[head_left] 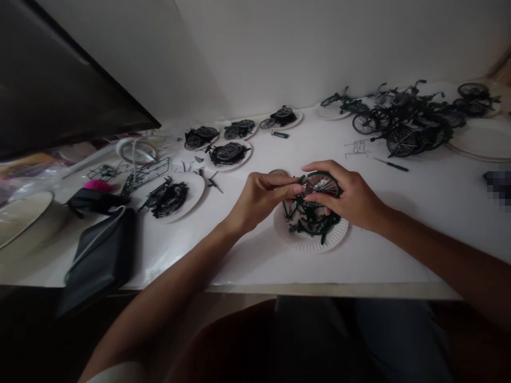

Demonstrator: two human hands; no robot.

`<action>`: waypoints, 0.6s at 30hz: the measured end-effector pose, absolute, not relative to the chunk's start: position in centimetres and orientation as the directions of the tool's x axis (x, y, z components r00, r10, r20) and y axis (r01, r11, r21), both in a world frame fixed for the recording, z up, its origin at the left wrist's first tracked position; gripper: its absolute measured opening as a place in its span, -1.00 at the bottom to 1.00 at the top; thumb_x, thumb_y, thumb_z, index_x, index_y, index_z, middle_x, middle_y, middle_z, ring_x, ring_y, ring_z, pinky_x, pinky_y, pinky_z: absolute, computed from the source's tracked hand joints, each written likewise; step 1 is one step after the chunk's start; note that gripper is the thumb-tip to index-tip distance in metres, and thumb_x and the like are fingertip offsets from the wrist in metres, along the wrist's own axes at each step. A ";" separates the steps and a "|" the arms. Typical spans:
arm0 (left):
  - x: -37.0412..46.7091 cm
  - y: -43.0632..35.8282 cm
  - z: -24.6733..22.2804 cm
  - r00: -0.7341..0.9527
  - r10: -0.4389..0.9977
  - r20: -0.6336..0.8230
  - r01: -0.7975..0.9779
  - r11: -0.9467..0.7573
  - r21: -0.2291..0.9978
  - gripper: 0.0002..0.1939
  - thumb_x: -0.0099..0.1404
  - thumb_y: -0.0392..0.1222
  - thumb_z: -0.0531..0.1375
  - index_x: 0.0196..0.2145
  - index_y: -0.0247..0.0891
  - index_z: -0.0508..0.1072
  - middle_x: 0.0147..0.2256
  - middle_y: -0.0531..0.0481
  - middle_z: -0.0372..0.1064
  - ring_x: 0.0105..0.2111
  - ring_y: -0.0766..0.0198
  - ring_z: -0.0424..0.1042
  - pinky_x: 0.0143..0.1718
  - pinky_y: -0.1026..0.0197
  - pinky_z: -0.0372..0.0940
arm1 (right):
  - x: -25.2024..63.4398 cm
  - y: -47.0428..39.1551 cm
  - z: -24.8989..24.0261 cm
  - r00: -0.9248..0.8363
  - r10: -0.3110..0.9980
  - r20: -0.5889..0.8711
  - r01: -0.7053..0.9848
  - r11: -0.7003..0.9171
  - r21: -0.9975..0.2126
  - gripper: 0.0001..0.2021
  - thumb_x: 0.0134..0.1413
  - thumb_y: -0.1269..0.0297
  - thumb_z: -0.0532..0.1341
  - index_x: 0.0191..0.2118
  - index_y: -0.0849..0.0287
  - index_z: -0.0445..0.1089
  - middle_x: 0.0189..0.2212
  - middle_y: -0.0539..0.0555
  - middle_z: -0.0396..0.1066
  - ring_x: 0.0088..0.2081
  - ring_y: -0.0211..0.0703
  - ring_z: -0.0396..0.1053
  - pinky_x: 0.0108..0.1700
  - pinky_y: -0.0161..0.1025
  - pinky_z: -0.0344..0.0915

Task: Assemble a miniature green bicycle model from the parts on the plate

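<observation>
A small spoked toy bicycle wheel (320, 184) with a dark tyre is held over a white paper plate (279, 229). My right hand (351, 197) grips its right side between thumb and fingers. From the left, my left hand (269, 199) pinches a short dark curved piece (301, 180) at the wheel's edge; its exact kind is partly covered by my fingers. Dark green model bicycle parts (315, 226) lie on the plate below both hands. Part of another rim shows behind my left fingers.
Several plates with dark bicycle parts (227, 152) line the back. Assembled model bicycles (411, 119) crowd the right rear, near a thin screwdriver (392, 164). At left are a loaded plate (195, 194), a black case (106, 250), a bowl (27, 223) and a monitor (67, 74).
</observation>
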State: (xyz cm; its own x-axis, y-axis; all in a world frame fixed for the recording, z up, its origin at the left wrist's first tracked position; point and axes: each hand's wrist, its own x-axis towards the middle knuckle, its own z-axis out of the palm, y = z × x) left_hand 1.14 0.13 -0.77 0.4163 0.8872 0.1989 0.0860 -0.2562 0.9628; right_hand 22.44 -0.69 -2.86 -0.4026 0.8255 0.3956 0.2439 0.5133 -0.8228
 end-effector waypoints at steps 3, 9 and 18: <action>1.1 0.1 -0.9 0.415 0.887 0.201 0.076 -0.254 0.964 -0.80 0.18 -0.09 0.43 -0.29 -0.25 0.68 -0.36 -0.11 0.54 -0.34 0.23 0.46 -0.28 0.17 0.39 | 22.4 -0.8 -2.6 -0.423 0.823 0.379 0.241 0.505 -0.829 -0.58 0.16 0.15 0.32 0.13 -0.07 0.35 -0.21 -0.03 0.53 -0.58 -0.32 0.42 -0.55 -0.30 0.45; 1.4 -0.3 -0.6 0.364 0.910 0.198 0.084 -0.244 0.966 -0.76 0.09 -0.05 0.47 -0.32 -0.25 0.68 -0.37 -0.11 0.58 -0.30 0.14 0.51 -0.23 0.10 0.46 | 22.3 -1.0 -2.4 -0.460 0.803 0.380 0.235 0.522 -0.820 -0.65 0.19 0.14 0.30 0.08 -0.07 0.38 -0.14 -0.02 0.52 -0.62 -0.39 0.35 -0.58 -0.33 0.37; 1.5 -0.4 -0.9 0.275 0.924 0.265 0.184 -0.321 0.929 -0.74 0.06 -0.03 0.48 -0.37 -0.26 0.65 -0.38 -0.07 0.59 -0.37 0.18 0.55 -0.34 0.21 0.48 | 22.3 -1.1 -2.4 -0.497 0.771 0.398 0.243 0.564 -0.789 -0.73 0.26 0.12 0.24 0.03 -0.03 0.32 -0.16 -0.04 0.47 -0.59 -0.41 0.27 -0.48 -0.31 0.33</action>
